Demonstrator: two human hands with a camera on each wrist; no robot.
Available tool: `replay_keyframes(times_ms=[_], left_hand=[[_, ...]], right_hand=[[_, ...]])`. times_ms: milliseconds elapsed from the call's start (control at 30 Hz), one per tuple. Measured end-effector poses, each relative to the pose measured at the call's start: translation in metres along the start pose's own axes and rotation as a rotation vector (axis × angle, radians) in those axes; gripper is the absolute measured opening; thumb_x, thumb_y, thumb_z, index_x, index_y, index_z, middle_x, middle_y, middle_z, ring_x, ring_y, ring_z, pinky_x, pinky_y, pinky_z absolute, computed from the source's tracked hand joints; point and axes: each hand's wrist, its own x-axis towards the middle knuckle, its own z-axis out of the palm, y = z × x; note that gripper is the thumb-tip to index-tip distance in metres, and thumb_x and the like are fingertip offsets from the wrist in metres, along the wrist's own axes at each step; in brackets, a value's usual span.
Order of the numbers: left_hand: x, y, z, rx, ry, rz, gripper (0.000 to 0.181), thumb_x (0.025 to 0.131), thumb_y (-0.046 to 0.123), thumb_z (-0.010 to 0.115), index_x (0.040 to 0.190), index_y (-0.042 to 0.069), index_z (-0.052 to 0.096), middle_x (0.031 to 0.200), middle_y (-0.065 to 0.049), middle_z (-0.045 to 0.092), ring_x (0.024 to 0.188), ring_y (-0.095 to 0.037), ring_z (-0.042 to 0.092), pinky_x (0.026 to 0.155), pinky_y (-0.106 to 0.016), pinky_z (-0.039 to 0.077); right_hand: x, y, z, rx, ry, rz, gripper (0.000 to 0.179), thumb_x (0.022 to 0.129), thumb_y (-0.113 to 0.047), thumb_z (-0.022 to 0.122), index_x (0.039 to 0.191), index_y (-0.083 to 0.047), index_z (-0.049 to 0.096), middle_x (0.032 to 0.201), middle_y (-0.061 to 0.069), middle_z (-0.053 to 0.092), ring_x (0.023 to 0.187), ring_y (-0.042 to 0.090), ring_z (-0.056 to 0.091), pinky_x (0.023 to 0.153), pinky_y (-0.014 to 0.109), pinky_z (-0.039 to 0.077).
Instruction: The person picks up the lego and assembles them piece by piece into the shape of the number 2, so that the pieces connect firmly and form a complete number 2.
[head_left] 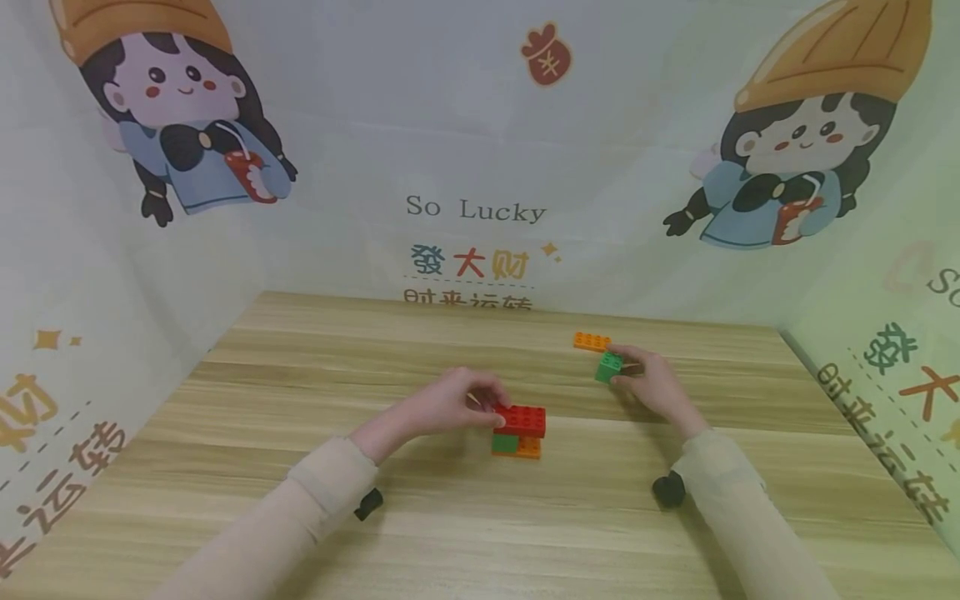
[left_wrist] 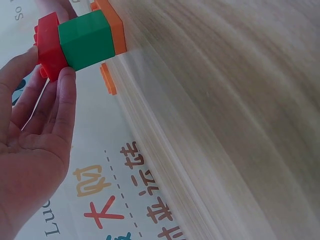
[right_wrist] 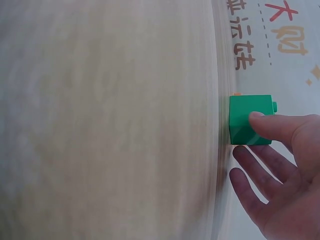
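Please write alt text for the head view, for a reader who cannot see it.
A person's left hand pinches a red brick stacked over a lower green block and orange base on a wooden table. Farther back, the right hand grips a separate green block near a loose orange brick, before a cartoon-printed backdrop.

Red oblong plastic brick [head_left: 527,422] sat on green plastic cube [head_left: 505,443] atop flat orange plastic plate [head_left: 529,450]; 2nd green plastic cube [head_left: 607,367] lay behind/R, nr 2nd orange plastic plate [head_left: 591,341].

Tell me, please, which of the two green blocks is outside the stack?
The green block pinched by the right hand; the other green block sits under the red brick, on an orange brick.
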Motion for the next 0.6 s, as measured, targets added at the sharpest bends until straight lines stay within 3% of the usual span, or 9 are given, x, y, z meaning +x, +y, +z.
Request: replay_keyframes(times_ms=[133,333,600], left_hand=[[0.0,-0.001,0.001,0.006,0.002,-0.009,0.018,0.088,0.013,0.074,0.105,0.011,0.07,0.1,-0.002,0.072,0.086,-0.007,0.064,0.083,-0.02,0.057],[0.0,-0.002,0.001,0.011,0.008,-0.011,0.018,0.088,0.014,0.074,0.106,0.012,0.07,0.101,-0.002,0.072,0.086,-0.008,0.064,0.083,-0.019,0.056],[0.0,-0.002,0.001,-0.001,0.013,-0.015,0.019,0.088,0.014,0.073,0.106,0.011,0.069,0.103,-0.002,0.072,0.087,-0.008,0.063,0.083,-0.02,0.056]], right_hand=[[-0.001,0.0,0.0,-0.008,0.007,-0.009,0.048,0.094,-0.003,0.062,0.14,0.003,0.049,0.128,0.032,0.059,0.111,0.046,0.063,0.09,0.051,0.056],[-0.005,-0.005,0.0,0.016,0.013,-0.018,0.048,0.096,-0.009,0.06,0.141,0.001,0.049,0.135,0.03,0.057,0.116,0.045,0.061,0.097,0.058,0.051],[-0.017,-0.028,-0.003,0.036,0.032,-0.048,0.049,0.096,-0.014,0.062,0.143,-0.005,0.05,0.132,0.026,0.061,0.117,0.042,0.062,0.095,0.055,0.053]])
